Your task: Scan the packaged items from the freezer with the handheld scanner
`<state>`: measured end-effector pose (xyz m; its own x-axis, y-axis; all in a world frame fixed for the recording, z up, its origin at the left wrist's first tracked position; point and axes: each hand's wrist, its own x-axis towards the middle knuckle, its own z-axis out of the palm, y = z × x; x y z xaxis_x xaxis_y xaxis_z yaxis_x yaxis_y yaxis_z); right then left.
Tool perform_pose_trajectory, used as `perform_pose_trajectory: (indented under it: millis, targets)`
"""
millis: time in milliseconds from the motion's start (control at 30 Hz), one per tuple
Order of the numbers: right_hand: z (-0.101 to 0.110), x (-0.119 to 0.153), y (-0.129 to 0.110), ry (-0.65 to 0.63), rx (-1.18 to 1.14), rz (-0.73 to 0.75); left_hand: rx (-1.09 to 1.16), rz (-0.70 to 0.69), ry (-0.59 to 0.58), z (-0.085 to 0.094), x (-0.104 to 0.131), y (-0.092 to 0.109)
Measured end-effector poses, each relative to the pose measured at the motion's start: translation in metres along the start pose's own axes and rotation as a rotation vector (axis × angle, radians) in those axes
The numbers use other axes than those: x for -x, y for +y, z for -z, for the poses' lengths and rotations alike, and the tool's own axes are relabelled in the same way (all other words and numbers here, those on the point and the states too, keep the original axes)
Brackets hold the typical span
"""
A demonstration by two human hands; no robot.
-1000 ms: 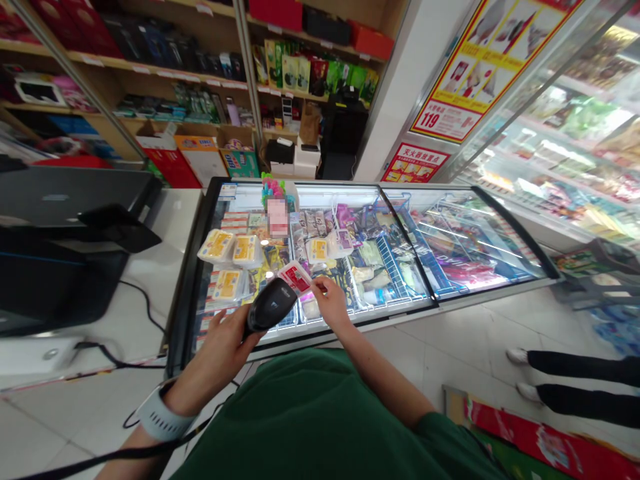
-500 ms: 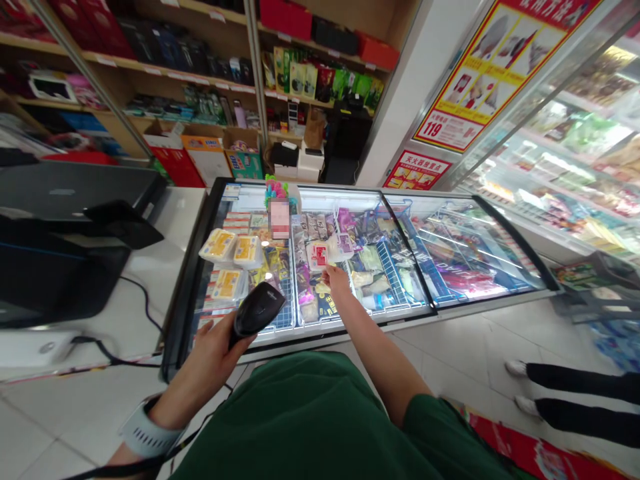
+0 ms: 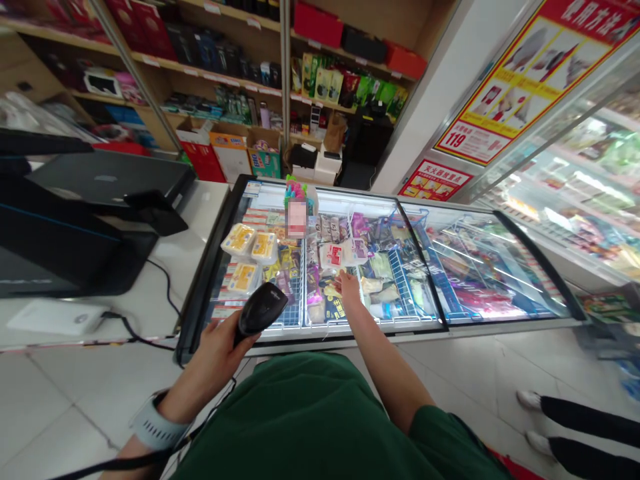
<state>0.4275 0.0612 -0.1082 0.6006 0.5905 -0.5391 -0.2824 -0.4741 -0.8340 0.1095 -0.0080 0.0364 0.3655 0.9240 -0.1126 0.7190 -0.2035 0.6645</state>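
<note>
My left hand (image 3: 215, 357) is wrapped round the grip of a black barcode scanner (image 3: 263, 309), its head tilted up over the near left of the chest freezer. My right hand (image 3: 347, 288) reaches over the freezer's glass top, fingers partly extended at the near edge of a white pack with a red label (image 3: 331, 255). Whether the fingertips touch that pack is hard to tell. Just right of it lies a similar pack with a purple label (image 3: 357, 251). Several yellow-labelled packs (image 3: 245, 277) lie on the left of the glass.
The chest freezer (image 3: 240, 195) holds bagged goods in wire baskets. A counter (image 3: 200, 220) with a black machine (image 3: 60, 233) and a white box (image 3: 57, 316) stands left. Shelves (image 3: 230, 80) line the back. A person's dark-trousered legs (image 3: 590, 417) stand at right.
The view has turned a little, so the scene sits further right in the picture. The scanner stays in my left hand, and my right hand stays beside the red-labelled pack.
</note>
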Motion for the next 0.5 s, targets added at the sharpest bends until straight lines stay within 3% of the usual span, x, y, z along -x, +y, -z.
perform_pose_trajectory:
  millis: [100, 200, 500]
  targets:
    - [-0.005, 0.015, 0.011, -0.065, 0.042, -0.007, 0.003, 0.025, 0.009, 0.005, 0.005, 0.0]
    - [-0.025, 0.031, 0.023, -0.159, 0.098, -0.015, 0.026, 0.052, 0.039, 0.011, 0.014, -0.007]
    - [-0.133, 0.094, 0.044, -0.443, 0.316, -0.006, 0.045, 0.312, 0.217, 0.039, 0.06, -0.056]
